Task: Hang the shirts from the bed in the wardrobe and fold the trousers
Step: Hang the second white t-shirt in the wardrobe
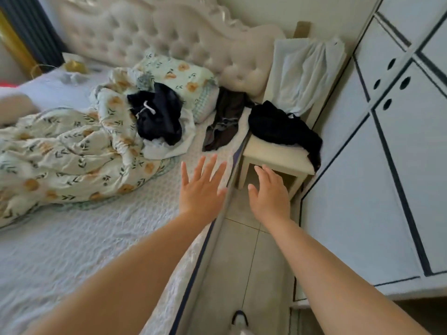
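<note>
Our left hand (202, 187) hovered over the right edge of the bed (72, 257), fingers spread straight and holding nothing. Our right hand (269, 192) hung above the tiled floor (263, 262) just in front of a cream stool (273, 158), fingers loosely extended and also empty. The bed, covered in a white quilted sheet, filled the left of the room under a tufted cream headboard (169, 32). A rumpled floral duvet (60, 153) lay across its far half. On it, by a matching pillow (179, 76), sat a black heap (157, 117) of clothes with a white drawstring showing, over a white garment (169, 148). A brown garment (225, 117) lay crumpled on the sheet near the bed's edge, beyond our left hand. A black bundle (283, 128) sprawled on the stool, spilling off its right side, with pale cloth (307, 73) draped behind it. The white wardrobe (358, 201), doors closed and trimmed with dark lines, stood along the right wall, close to the stool. Whether the dark clothes were shirts or trousers we could not tell.
</note>
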The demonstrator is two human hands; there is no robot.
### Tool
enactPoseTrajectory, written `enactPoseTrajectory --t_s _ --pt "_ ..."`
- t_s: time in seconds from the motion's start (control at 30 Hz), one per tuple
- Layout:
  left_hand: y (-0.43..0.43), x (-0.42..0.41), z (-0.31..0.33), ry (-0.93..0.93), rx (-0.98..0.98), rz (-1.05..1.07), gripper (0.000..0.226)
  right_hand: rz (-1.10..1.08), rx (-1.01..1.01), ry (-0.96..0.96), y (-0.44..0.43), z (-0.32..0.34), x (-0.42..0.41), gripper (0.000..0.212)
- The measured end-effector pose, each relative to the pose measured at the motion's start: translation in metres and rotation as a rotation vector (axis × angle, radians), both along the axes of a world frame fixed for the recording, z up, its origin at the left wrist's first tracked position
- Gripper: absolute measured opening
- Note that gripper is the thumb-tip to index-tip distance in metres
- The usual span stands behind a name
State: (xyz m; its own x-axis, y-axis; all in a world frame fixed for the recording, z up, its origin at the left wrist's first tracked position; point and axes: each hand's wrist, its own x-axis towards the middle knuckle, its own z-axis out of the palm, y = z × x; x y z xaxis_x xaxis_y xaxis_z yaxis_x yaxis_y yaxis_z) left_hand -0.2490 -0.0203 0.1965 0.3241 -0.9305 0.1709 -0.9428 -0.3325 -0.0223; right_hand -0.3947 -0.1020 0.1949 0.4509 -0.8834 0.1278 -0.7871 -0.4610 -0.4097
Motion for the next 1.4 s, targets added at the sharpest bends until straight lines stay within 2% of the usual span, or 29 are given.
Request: enactPoseTrajectory --t_s 0.23,0.43,0.63,0.9,1.1,1.4 --pt "-0.043 0.044 -0.016 0.059 0.007 0.237 0.062 0.227 0.065 0.050 -0.073 -0.001 0.060 0.052" --pt "-0.076 0.076 -0.026 0.104 0.054 0.356 0.062 0.316 0.124 0.050 -0.121 -0.010 0.107 0.053" --pt "-0.128 0.135 -0.040 0.119 0.086 0.389 0.061 0.393 0.137 0.086 -0.178 -0.026 0.178 0.052" --pt "-0.201 0.211 -0.084 0.216 0.205 0.338 0.062 0.390 0.202 0.205 -0.254 -0.070 0.249 0.052" --pt "-0.266 0.245 -0.133 0.293 0.279 0.296 0.060 0.441 0.236 0.297 -0.319 -0.115 0.281 0.050" --pt "-0.366 0.273 -0.218 0.467 0.357 0.394 0.054 0.514 0.316 0.418 -0.424 -0.193 0.318 0.049"
